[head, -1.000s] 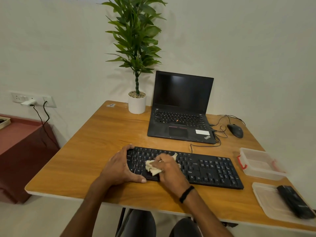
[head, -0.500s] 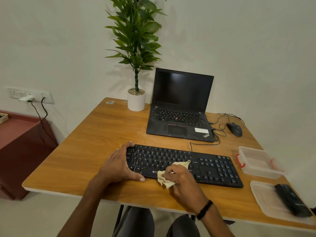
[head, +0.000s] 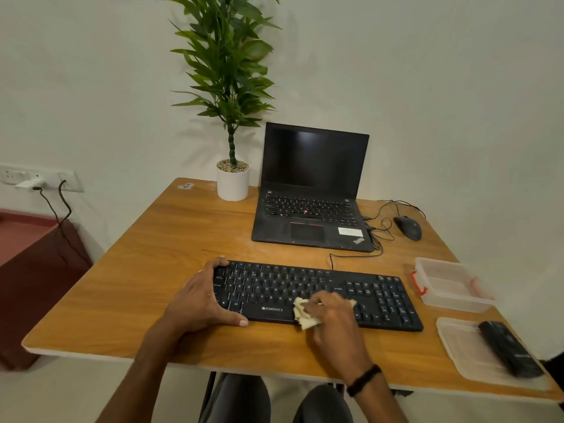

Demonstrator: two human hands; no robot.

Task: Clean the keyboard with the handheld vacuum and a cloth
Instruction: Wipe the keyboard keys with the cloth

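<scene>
A black keyboard (head: 378, 296) lies across the front of the wooden table (head: 158, 264). My left hand (head: 201, 297) grips its left end, fingers over the far corner and thumb along the front edge. My right hand (head: 332, 319) holds a crumpled cream cloth (head: 303, 314) and presses it onto the keys just right of the space bar. The black handheld vacuum (head: 509, 348) lies on a clear plastic lid (head: 460, 346) at the front right, away from both hands.
An open black laptop (head: 311, 190) stands behind the keyboard, with a potted plant (head: 232, 181) to its left and a black mouse (head: 407, 227) with loose cables to its right. A clear plastic box (head: 451, 283) sits right of the keyboard. A dark red cabinet (head: 33, 270) stands left.
My right hand has carried the cloth rightward along the keyboard, from the left-middle keys to right of the space bar. My left hand has kept its grip on the left end.
</scene>
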